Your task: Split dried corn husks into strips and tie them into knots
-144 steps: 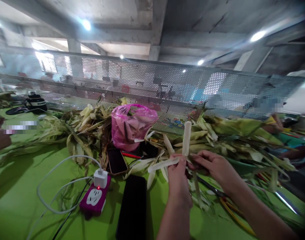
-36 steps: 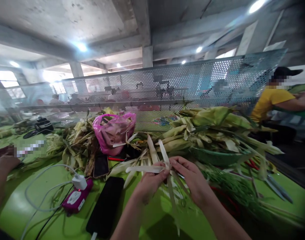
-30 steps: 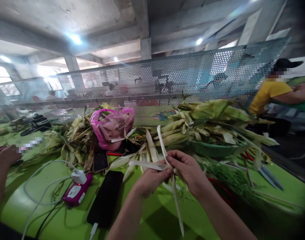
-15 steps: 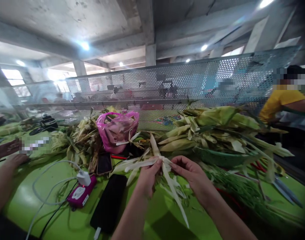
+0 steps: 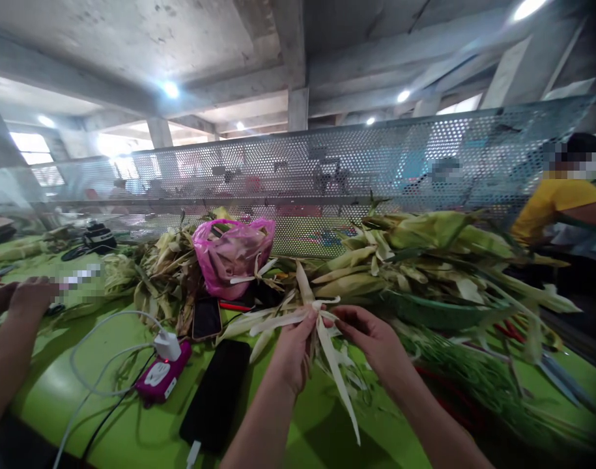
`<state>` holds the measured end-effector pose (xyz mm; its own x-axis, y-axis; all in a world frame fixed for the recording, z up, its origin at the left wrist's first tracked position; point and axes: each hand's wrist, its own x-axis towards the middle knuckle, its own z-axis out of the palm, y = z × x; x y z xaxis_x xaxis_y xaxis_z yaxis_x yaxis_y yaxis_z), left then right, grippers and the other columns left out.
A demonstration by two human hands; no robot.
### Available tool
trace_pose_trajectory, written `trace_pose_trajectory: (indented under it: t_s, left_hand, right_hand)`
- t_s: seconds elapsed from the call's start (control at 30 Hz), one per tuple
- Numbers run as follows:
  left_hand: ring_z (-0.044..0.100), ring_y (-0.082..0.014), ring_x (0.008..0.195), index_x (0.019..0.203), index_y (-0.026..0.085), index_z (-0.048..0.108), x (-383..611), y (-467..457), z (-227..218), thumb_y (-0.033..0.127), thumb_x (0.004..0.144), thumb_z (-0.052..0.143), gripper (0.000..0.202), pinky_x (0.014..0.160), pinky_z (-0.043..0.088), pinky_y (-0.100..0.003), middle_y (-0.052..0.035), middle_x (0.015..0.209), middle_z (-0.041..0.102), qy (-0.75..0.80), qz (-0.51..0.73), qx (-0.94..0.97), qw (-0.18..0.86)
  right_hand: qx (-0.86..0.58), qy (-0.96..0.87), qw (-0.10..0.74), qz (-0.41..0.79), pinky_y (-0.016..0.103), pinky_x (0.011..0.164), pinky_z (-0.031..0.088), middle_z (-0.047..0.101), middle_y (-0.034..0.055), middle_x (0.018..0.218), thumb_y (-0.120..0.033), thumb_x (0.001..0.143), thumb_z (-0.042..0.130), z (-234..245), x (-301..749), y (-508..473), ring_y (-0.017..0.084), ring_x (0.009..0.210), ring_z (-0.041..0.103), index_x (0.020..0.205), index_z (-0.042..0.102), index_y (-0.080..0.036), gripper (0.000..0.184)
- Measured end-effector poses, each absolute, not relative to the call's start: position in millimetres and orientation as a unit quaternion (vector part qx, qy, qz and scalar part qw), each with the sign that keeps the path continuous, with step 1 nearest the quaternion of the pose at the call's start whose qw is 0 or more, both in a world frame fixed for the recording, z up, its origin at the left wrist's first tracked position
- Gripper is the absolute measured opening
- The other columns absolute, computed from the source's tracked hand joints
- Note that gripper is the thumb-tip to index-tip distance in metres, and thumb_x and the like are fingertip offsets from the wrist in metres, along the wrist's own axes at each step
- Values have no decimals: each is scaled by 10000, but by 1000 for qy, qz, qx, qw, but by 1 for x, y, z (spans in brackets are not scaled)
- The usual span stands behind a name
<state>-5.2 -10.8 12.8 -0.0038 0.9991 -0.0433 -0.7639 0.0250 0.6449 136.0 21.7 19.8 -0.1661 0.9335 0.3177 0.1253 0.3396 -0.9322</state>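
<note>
A star-shaped bundle of pale corn husk strips [image 5: 337, 378] sits between my two hands at the middle of the view. My left hand [image 5: 296, 348] is closed on the bundle, its thumb pressed near the point where the strips cross. From the other side, my right hand [image 5: 368, 331] pinches thumb and fingers together at a short husk end. One long strip hangs down toward me, another points away, and more spread left. Parts of the bundle are hidden by my fingers.
A pink plastic bag [image 5: 214, 254] of husks stands behind, with a husk heap [image 5: 425, 251] at right. A black phone [image 5: 214, 394], a purple power strip [image 5: 165, 372], green fibres [image 5: 473, 371] and scissors [image 5: 561, 378] lie around. A co-worker's hand [image 5: 34, 296] is at left.
A short husk end now curls up above the crossing point, and my left hand has turned slightly. The hanging strip has swung a little left. The co-worker's hand at left has shifted.
</note>
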Motion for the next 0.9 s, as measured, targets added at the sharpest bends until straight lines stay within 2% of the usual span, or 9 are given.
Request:
trace_pose_trajectory:
  t_s: [0.1, 0.17, 0.23, 0.33, 0.43, 0.53, 0.63, 0.77, 0.9]
  left_hand:
    - [643, -133, 639, 929, 169, 675, -7, -8, 10, 371, 650, 790, 363, 622, 490, -232, -37, 741, 701, 253, 683, 229, 645]
    - [660, -151, 687, 915, 174, 672, -7, -5, 8, 376, 655, 783, 347, 649, 492, -243, -48, 772, 709, 258, 701, 244, 619]
    - [665, -162, 715, 902, 173, 672, -8, -4, 5, 378, 664, 775, 330, 663, 489, -248, -55, 785, 711, 268, 713, 261, 593]
    - [666, -171, 757, 900, 176, 667, -8, -3, 5, 384, 674, 765, 322, 673, 480, -246, -58, 794, 709, 275, 727, 266, 570]
    - [664, -174, 793, 904, 177, 659, -8, -4, 7, 379, 655, 779, 342, 673, 471, -236, -59, 809, 707, 278, 733, 261, 564]
    - [659, -172, 771, 878, 166, 656, -8, -6, 11, 376, 614, 804, 369, 696, 474, -249, -55, 794, 700, 278, 736, 258, 561]
    - [652, -169, 727, 846, 151, 646, -8, -7, 12, 368, 584, 821, 383, 695, 478, -258, -41, 731, 685, 291, 737, 247, 558]
    - [656, -159, 748, 873, 155, 632, -9, -4, 11, 334, 596, 823, 381, 701, 486, -247, -35, 766, 690, 267, 738, 225, 578]
    - [661, -171, 821, 936, 174, 622, -9, -3, 9, 335, 663, 785, 357, 739, 506, -266, -56, 868, 707, 234, 728, 210, 609]
  right_hand:
    - [-413, -706, 515, 257, 364, 861, 447, 666, 70, 1015, -390, 730, 688, 24, 136, 17, 244, 951, 594, 1004, 683, -225, 320]
    - [-404, -732, 490, 246, 347, 833, 456, 662, 62, 961, -388, 809, 606, 26, 133, 11, 229, 911, 599, 959, 676, -226, 232]
    - [-405, -747, 471, 238, 354, 839, 448, 649, 66, 958, -402, 850, 549, 28, 129, 6, 233, 926, 588, 895, 672, -226, 220]
    - [-424, -768, 461, 136, 415, 906, 387, 609, 84, 1042, -426, 809, 601, 26, 124, 1, 276, 1027, 528, 832, 687, -231, 215]
    - [-428, -794, 423, 89, 412, 825, 398, 603, 79, 940, -404, 790, 628, 23, 120, -1, 270, 918, 530, 791, 683, -224, 189]
    - [-405, -810, 409, 112, 372, 759, 405, 594, 57, 823, -319, 831, 576, 22, 117, -4, 244, 831, 529, 743, 639, -210, 153]
    - [-380, -817, 406, 150, 349, 746, 404, 595, 43, 795, -273, 823, 585, 24, 114, -7, 234, 820, 534, 699, 599, -210, 140]
    - [-370, -773, 431, 282, 334, 743, 422, 609, 41, 784, -346, 828, 590, 30, 113, -10, 227, 802, 554, 698, 615, -213, 188]
    - [-391, -631, 472, 476, 309, 689, 452, 643, 43, 804, -449, 879, 500, 25, 112, -6, 187, 708, 563, 888, 662, -212, 287]
